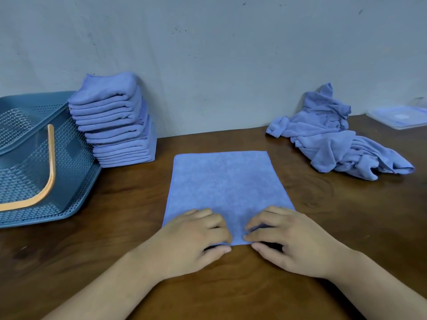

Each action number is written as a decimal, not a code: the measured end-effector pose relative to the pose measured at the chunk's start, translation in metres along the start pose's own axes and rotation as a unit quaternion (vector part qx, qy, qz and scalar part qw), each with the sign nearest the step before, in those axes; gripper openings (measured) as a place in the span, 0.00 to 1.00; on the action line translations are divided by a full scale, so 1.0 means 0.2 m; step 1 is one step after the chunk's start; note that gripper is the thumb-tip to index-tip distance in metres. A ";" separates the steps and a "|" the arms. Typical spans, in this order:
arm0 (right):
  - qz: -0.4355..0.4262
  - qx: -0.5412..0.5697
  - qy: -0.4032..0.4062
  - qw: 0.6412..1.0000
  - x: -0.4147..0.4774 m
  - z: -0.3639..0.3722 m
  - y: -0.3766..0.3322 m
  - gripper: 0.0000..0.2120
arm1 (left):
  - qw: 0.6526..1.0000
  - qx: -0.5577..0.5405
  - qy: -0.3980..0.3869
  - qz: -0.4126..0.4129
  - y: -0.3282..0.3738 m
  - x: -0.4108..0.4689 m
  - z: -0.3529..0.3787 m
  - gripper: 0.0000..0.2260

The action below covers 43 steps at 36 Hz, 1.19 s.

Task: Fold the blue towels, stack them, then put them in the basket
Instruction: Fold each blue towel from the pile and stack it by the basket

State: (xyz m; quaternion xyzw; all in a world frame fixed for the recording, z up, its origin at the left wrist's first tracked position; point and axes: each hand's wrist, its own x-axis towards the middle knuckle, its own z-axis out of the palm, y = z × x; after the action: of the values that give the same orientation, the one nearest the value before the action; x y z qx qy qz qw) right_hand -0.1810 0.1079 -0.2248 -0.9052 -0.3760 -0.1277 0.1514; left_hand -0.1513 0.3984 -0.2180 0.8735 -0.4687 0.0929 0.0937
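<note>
The towel (226, 181) lies flat on the table (346, 204), and it reaches from both hands away toward the wall (231, 54). The left hand (196, 239) and the right hand (288, 241) are at its near edge, close together, with the fingertips almost meeting at the middle. On each hand the fingers are curled on top of the cloth and the thumb lies at the edge beneath, so both hands pinch the near edge of the towel. The near corners are hidden under the hands. The rest of the towel is smooth and its far edge is straight.

Beyond the left hand and more to the left stands a stack (115, 121) of folded blue towels, against the wall. It leans a little and its lower part touches the basket (76, 162). The basket is blue, with many small holes, and sits further left of the left hand. Its orange handle (51, 158) hangs inside it.

Beyond the right hand and to the right lies a pile (335, 139) of crumpled blue towels, not folded, well apart from the flat towel. Further right, at the border of the view, there is a clear plastic lid (399, 117) on the table.
</note>
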 end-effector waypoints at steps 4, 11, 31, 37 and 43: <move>0.010 0.014 -0.002 1.000 0.00 0.00 0.00 0.09 | 1.000 0.001 0.011 -0.007 0.01 0.00 0.00 0.09; 0.030 0.020 0.005 0.999 0.01 0.00 -0.02 0.09 | 0.996 0.075 0.039 -0.005 0.04 0.01 0.02 0.12; 0.057 -0.025 0.032 0.998 0.05 0.04 -0.05 0.10 | 0.990 0.090 0.089 -0.059 0.08 0.06 0.10 0.11; 0.056 -0.038 0.020 0.998 -0.02 0.03 0.01 0.12 | 0.991 0.071 0.087 -0.066 0.05 0.00 0.10 0.10; 0.120 -0.029 0.033 0.992 -0.18 -0.05 0.13 0.13 | 0.991 0.044 0.066 -0.108 -0.04 -0.15 0.03 0.10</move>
State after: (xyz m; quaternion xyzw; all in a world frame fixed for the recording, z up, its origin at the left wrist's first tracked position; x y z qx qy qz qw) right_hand -0.1884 0.0626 -0.2330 -0.9428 -0.2560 -0.1496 0.1521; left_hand -0.1604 0.4243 -0.2314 0.9140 -0.3600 0.1606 0.0957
